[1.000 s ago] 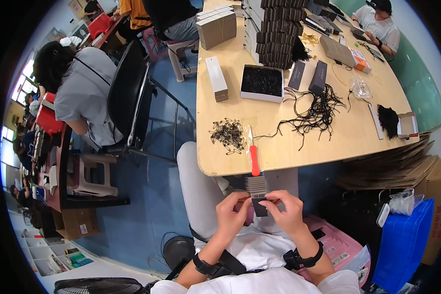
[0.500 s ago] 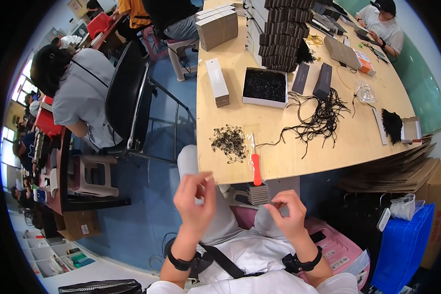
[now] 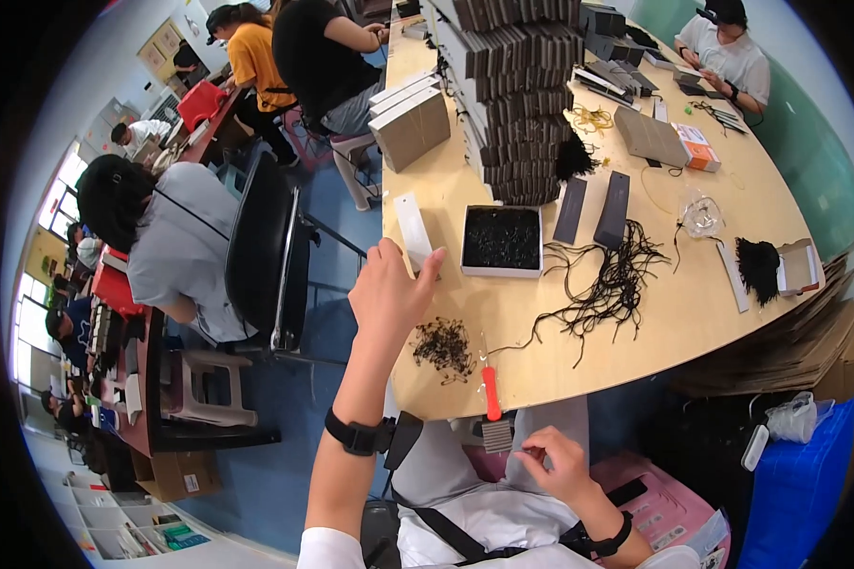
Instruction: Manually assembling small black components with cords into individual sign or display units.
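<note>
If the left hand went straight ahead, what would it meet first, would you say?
The left hand would probably meet the white-topped stack first, though depth is unclear and they may be touching.
</note>
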Demonstrator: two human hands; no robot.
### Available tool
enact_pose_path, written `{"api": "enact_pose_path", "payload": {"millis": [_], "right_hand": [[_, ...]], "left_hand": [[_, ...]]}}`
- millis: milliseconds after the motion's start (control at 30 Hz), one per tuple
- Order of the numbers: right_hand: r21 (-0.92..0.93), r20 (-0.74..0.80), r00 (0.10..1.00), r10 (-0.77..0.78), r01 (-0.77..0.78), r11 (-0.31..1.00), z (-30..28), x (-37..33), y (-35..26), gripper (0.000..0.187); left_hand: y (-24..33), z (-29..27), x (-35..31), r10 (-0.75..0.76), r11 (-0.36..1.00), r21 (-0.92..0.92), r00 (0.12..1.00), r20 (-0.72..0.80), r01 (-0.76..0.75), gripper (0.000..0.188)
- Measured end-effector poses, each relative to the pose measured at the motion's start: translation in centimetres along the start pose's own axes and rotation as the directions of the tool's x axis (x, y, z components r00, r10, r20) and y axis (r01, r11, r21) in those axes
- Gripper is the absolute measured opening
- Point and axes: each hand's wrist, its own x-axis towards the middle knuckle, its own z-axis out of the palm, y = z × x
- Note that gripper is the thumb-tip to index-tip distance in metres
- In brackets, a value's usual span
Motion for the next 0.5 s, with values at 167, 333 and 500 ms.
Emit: {"api": "enact_pose_path", "payload": {"millis": [167, 333, 500], "right_hand": [[-0.014, 0.027, 0.998, 0.048, -0.048, 0.999, -0.9, 0.0, 0.5, 0.015], [-0.005, -0.006, 0.999, 0.046, -0.046, 0.999, -1.3, 0.5, 0.5, 0.012], [-0.01, -0.008, 1.0, 0.007, -0.007, 1.0, -1.6, 0.6, -0.1, 0.011]], "left_hand": [[0.4, 0.3, 1.5, 0.075, 0.987, 0.138, 0.997, 0.027, -0.078, 0.053], [0.2, -0.3, 1.4, 0.084, 0.978, 0.19, 0.996, 0.022, -0.087, 0.048], [0.0, -3.5, -0.7, 0.012, 1.0, 0.003, 0.996, -0.093, -0.012, 0.042]]}}
